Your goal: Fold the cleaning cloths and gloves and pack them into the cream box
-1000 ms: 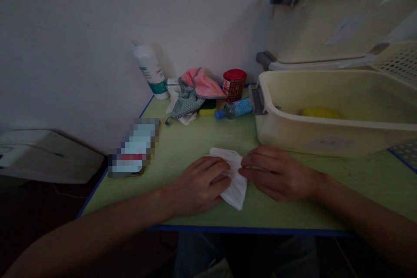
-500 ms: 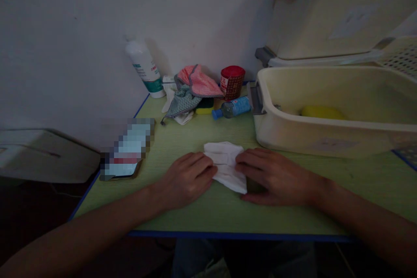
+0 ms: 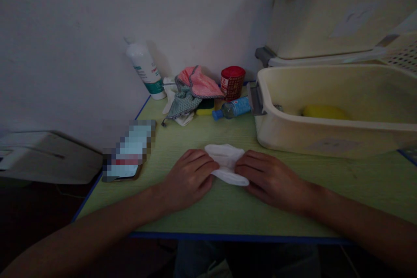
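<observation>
A small white cloth [image 3: 226, 164] lies bunched on the green table [image 3: 202, 208] between my hands. My left hand [image 3: 190, 178] presses its left end with the fingers curled over it. On the other side my right hand [image 3: 269, 179] grips the right end, fingers closed on the fabric. Both hands rest on the table top near the front edge.
A large cream plastic box [image 3: 329, 108] with an open lid stands at the right, a yellow thing [image 3: 322, 112] inside. At the back are a white bottle [image 3: 146, 71], pink and grey cloths [image 3: 192, 93], a red cup [image 3: 232, 82] and a lying blue bottle [image 3: 233, 107]. A blurred flat object [image 3: 128, 152] lies left.
The cloth has been gathered from a long diagonal piece into a shorter bundle. Both hands have moved closer together onto its two ends.
</observation>
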A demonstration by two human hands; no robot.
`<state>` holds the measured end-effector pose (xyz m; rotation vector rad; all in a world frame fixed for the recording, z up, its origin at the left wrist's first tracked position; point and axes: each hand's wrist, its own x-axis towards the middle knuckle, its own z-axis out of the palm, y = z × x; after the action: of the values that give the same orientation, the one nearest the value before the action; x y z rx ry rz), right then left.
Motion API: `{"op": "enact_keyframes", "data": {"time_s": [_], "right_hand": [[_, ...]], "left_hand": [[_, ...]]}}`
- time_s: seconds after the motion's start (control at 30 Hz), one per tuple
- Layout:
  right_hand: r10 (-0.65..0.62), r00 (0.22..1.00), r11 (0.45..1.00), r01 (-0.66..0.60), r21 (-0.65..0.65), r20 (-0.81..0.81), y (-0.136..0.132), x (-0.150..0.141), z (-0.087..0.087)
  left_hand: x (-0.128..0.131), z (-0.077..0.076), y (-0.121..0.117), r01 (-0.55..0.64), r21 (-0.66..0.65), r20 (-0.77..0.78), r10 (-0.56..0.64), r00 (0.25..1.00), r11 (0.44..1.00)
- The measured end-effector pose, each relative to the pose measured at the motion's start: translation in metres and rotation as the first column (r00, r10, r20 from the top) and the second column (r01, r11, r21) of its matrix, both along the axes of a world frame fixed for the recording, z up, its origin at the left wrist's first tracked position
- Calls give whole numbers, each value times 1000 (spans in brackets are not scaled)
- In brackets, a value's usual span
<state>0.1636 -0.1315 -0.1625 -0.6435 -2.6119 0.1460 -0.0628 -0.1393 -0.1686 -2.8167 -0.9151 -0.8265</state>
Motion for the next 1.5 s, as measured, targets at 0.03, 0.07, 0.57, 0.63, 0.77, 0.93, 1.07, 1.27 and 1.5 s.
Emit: {"op": "enact_keyframes", "data": {"time_s": [0.03,0.07,0.57,0.63,0.77,0.93,1.07,1.27,1.5], "right_hand": [[-42,999,996,39,-78,-33,0,0,1],[-97,993,983,86,-160,-64,1,0,2],[-486,852,752,295,-589,-193,13,-11,0],[-487,852,757,302,-579,-193,13,-11,0],[-502,849,751,335,-568,-163,15,-13,1],[-549,836,772,498,-395,-19,20,-15,1],[-419,904,903,405,-144,-83,20,-14,0],[-125,988,990,130,53,-92,24,-10,-1],[-113,992,993,114,-19,51,24,-6,2]], "left_hand": [[0,-1,1,-11,-66,31,13,999,998],[-1,-1,1,-29,-149,64,39,997,988],[8,-4,24,22,-727,373,369,851,686],[8,-5,26,6,-710,363,357,861,705],[8,-3,30,1,-714,325,330,886,700],[5,2,33,-30,-611,233,215,948,791],[3,1,33,-42,-423,205,141,969,905],[2,-3,36,41,-293,123,-5,992,955],[-6,-4,39,54,-442,82,-20,996,896]]}}
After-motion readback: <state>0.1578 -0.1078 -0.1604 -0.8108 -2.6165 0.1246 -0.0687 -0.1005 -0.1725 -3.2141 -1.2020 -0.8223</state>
